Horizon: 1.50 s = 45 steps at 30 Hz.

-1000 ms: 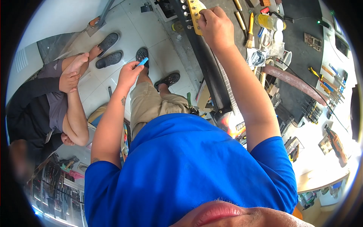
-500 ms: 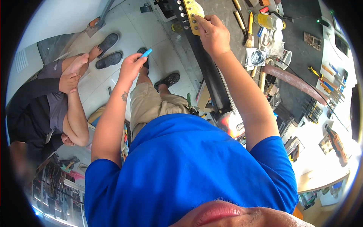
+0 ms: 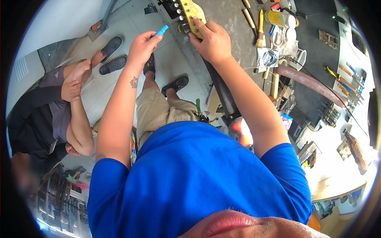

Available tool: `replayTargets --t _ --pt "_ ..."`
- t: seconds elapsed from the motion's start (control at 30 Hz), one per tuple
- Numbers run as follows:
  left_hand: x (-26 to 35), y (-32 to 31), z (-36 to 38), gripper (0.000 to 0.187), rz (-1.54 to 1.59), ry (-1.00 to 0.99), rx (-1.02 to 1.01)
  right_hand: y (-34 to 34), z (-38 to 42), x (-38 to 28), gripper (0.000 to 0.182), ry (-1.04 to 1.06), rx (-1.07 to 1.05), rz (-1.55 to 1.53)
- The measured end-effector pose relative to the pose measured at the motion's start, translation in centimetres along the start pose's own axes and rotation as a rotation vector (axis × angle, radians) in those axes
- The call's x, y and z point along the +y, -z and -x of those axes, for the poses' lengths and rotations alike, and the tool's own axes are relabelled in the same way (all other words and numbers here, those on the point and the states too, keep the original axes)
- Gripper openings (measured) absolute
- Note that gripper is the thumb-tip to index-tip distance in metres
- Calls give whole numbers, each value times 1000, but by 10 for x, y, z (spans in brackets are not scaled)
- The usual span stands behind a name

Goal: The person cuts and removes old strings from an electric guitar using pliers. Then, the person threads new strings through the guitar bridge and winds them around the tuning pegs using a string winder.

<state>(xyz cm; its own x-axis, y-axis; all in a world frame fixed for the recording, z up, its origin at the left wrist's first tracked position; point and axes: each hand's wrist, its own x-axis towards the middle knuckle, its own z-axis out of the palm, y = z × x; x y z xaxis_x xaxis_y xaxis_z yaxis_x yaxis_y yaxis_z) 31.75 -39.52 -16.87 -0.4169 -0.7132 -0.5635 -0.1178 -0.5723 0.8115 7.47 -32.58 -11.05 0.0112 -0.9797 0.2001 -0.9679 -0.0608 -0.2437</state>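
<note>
My left hand [image 3: 143, 47] is closed around a small bright-blue stick-like item [image 3: 161, 30]; its exact kind cannot be made out. It is held just left of a guitar headstock [image 3: 191, 11], apart from it. The headstock is pale yellow with metal tuning pegs. My right hand [image 3: 214, 43] grips its lower end, the index finger lying along the face and the thumb at the near edge. The right hand and forearm hide most of the guitar's neck. Part of a glossy, reddish guitar body [image 3: 240, 131] shows beside my shirt.
A dark workbench [image 3: 242, 51] on the right bears a paintbrush [image 3: 260, 29], a yellow-labelled jar [image 3: 276, 18], a curved reddish-brown piece [image 3: 309, 82], several hand tools and an orange-and-black power tool [image 3: 354, 151]. Left, a seated person [image 3: 43, 111] holds their foot; dark clogs [image 3: 113, 65] lie on the tiles.
My left hand has risen and moved right with the blue item, closer to the headstock. The headstock and my right hand have shifted a little left and down.
</note>
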Motion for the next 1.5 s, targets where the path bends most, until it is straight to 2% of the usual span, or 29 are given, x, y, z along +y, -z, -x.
replayTargets --t 0.2,0.3,0.4,0.6,0.7,0.9,1.0,1.1,1.2,1.23,1.33,1.37,1.47,1.5 --pt "11 -3 -16 25 -120 -117 -60 0 0 3 61 -15 -31 -33" --pt "17 0 -21 33 -320 -187 -67 3 0 0 61 -62 -71 -25" --pt "21 -1 -23 38 -396 -244 -80 3 0 -1 58 -74 -83 -37" --pt "17 -10 -29 37 -315 -288 -52 1 1 2 58 -68 -61 -40" --pt "16 -9 -34 35 -198 -216 14 3 0 0 57 -79 -73 -35" --pt "25 -8 -64 31 41 -157 -110 0 1 1 58 -73 -53 -34" --pt "27 -14 -79 26 -20 -148 -110 1 1 0 58 -65 -47 -35" --pt "21 -12 -68 21 -186 68 -290 5 -1 -1 57 -107 -111 -37" --pt "28 -10 -64 18 58 -112 -318 3 0 0 57 -84 -65 -71" --pt "27 -9 -70 19 147 -140 -246 3 3 -1 57 -82 -76 -66" --pt "12 -17 -77 21 -183 -174 -72 6 -5 2 57 -65 -92 -61" --pt "7 -18 -74 22 -288 -117 -145 8 -4 1 57 -65 -103 -72" --pt "26 -21 -48 24 -174 -114 -274 6 -5 4 59 -31 -80 -110" --pt "23 -20 -51 25 -81 -133 -240 5 -2 5 60 -17 -69 -124"
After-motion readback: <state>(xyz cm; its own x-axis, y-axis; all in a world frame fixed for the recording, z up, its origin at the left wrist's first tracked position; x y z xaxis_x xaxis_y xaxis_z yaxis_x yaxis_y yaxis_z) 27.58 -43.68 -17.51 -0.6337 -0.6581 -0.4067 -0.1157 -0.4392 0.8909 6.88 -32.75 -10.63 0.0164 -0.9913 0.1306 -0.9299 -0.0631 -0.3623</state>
